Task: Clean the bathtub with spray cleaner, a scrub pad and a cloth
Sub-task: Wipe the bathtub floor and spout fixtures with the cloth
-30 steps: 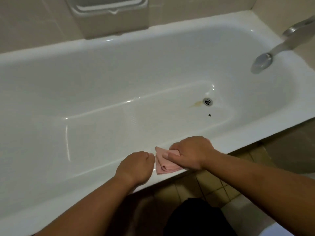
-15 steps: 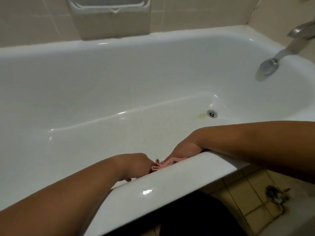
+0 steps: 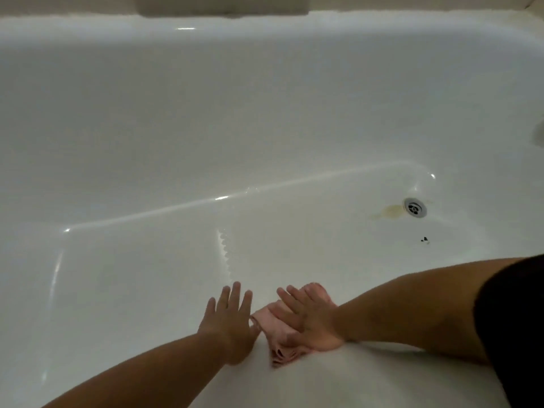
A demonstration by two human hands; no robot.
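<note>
In the head view the bathtub (image 3: 265, 98) fills nearly the whole picture, and both hands are at about 6 o'clock, low on the near inner wall. The right hand (image 3: 306, 318) lies flat with its fingers straight and a little spread. It presses the pink cloth (image 3: 279, 350) against the enamel rather than gripping it, and the cloth is bunched in folds under the palm. The left hand (image 3: 229, 322) sits just at 9 o'clock of the cloth, also flat with fingers splayed. It holds nothing, and its thumb side is touching or nearly touching the cloth's edge. A black sleeve (image 3: 515, 319) enters at 4 o'clock.

The task seems to have reached the wiping stage – the cloth is on the tub, and neither spray cleaner nor scrub pad is in view, so I cannot tell whether those steps are finished. A rippled wet edge (image 3: 223, 245) on the tub floor near the centre suggests that liquid has been on the surface.

Plenty looks left to do. At 3 o'clock a yellowish stain (image 3: 391, 212) sits just at 9 o'clock of the drain (image 3: 415, 207), and a dark speck (image 3: 424, 239) lies near the drain at about 6 o'clock of it. Both are well apart from the cloth, so the floor and drain end probably need attention yet.
</note>
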